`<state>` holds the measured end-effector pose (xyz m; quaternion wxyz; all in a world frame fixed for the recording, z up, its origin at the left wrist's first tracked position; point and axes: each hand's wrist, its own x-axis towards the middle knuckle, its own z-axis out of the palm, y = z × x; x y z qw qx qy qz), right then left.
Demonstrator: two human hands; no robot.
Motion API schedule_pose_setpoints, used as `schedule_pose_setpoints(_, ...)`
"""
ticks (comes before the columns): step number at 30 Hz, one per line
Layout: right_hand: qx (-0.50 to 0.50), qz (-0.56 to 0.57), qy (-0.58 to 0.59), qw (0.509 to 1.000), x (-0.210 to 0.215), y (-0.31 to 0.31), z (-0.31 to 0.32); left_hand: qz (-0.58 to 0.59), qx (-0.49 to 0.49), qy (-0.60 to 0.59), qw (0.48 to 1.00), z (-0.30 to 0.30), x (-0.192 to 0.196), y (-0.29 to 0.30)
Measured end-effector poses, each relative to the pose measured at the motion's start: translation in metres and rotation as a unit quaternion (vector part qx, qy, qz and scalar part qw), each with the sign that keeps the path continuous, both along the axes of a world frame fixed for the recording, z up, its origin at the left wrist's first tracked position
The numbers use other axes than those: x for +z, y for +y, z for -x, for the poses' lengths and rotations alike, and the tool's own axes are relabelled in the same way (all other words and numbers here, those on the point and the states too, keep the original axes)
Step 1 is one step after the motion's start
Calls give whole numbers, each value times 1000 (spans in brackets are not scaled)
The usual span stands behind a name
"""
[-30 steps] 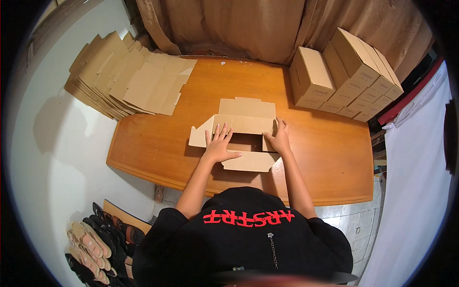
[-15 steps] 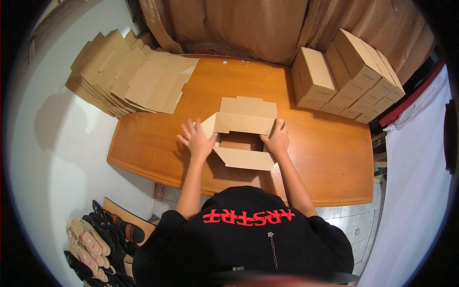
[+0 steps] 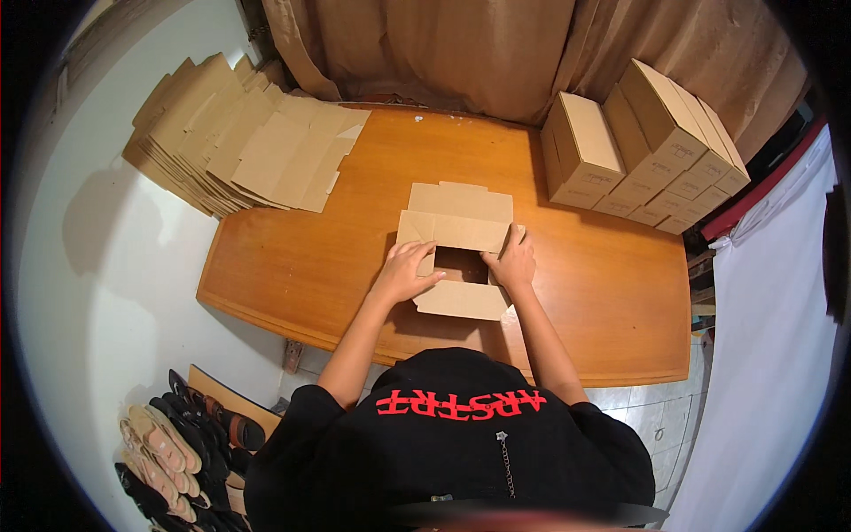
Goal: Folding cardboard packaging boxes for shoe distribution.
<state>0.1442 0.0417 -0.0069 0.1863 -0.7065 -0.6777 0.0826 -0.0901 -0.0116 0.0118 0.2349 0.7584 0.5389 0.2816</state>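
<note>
One table (image 3: 585,310) near curtains (image 3: 443,53) bears an open box (image 3: 470,232).

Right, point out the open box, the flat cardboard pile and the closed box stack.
Open box (image 3: 461,302), head view: its near flap.
Flat cardboard pile (image 3: 282,152), head view: a sheet toward its right.
Closed box stack (image 3: 654,168), head view: a box's end face.

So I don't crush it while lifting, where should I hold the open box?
Probably grip the box by its short ends, from left and right, where the left hand and right hand are; the front flap and back flap splay outward and would likely bend.
</note>
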Motion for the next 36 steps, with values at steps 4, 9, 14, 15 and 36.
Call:
schedule_pose_setpoints(4,-3,-6,-16,1000,0,1,1,-2,5,58,998,-3,-7,2)
schedule_pose_setpoints(9,-6,-11,-19,1000,-2,1,1,0,4,98,995,-4,-12,4)
schedule_pose_setpoints(14,-5,1,-18,1000,2,0,1,32,12,116,993,-8,-11,5)
schedule_pose_setpoints(15,-3,11,-9,1000,3,0,1,32,12,116,993,-7,-10,4)
schedule_pose_setpoints(36,76,91,293,949,-29,26,-38,17,199,-148,969,5,-29,19)
